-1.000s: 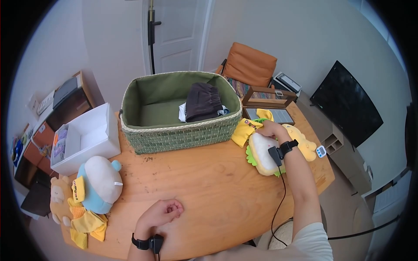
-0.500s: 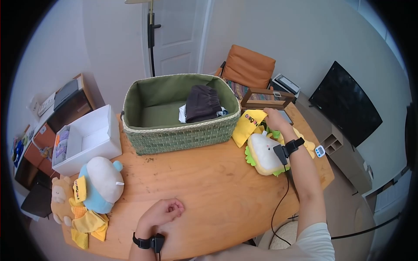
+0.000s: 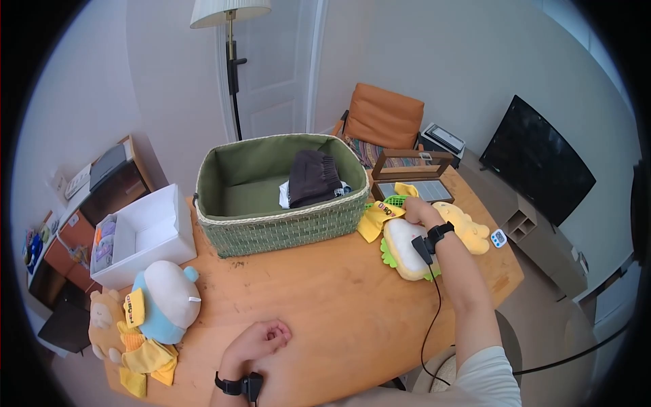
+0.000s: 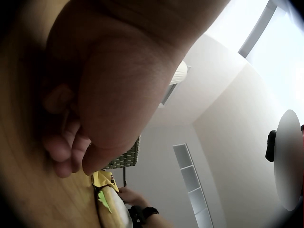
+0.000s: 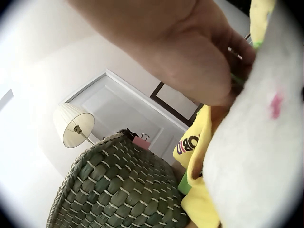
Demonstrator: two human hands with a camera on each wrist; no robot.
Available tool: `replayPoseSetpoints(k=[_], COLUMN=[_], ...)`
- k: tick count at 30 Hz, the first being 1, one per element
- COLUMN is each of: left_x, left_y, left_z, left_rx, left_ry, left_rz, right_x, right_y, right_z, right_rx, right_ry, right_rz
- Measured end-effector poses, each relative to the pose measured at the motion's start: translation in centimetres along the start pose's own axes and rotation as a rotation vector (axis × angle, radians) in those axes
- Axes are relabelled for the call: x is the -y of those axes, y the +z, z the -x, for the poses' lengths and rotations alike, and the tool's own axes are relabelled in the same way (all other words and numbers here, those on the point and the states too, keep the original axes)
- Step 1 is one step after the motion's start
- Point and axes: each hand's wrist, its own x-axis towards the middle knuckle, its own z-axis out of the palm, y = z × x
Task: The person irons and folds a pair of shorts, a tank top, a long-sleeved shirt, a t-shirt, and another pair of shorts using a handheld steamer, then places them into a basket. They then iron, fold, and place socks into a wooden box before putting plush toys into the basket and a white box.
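Observation:
My right hand is at the right of the table with its fingers bent, pinching the edge of a yellow sock with dark lettering. In the right wrist view its fingertips are partly hidden behind a white plush. That sandwich-shaped plush, with green frills, sits just below the hand. Green mesh and another yellow piece show beyond the fingers. A yellow plush lies right of the hand. My left hand rests on the table, fingers loosely curled and holding nothing.
A green woven basket with dark folded clothing stands at the back. Left of it is a white box. Blue-and-white and brown plushes lie with yellow socks. An open brown box stands behind the right hand.
My right hand raised the yellow sock off the plush, then brought it back down toward the table. The head view has tilted upward. My left hand has stayed in place.

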Motion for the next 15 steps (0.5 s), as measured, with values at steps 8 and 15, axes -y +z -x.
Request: replayPoseSetpoints(k=[8, 15], left_x=[0.3, 0.3], left_y=[0.0, 0.2], left_z=[-0.1, 0.0], left_rx=[0.004, 0.004], left_ry=[0.026, 0.044], left_rz=[-0.014, -0.028], right_x=[-0.7, 4.7], right_y=[-3.3, -13.7], right_z=[1.0, 11.5], right_rx=[-0.35, -0.806], right_ry=[-0.261, -0.495], right_rz=[-0.231, -0.464])
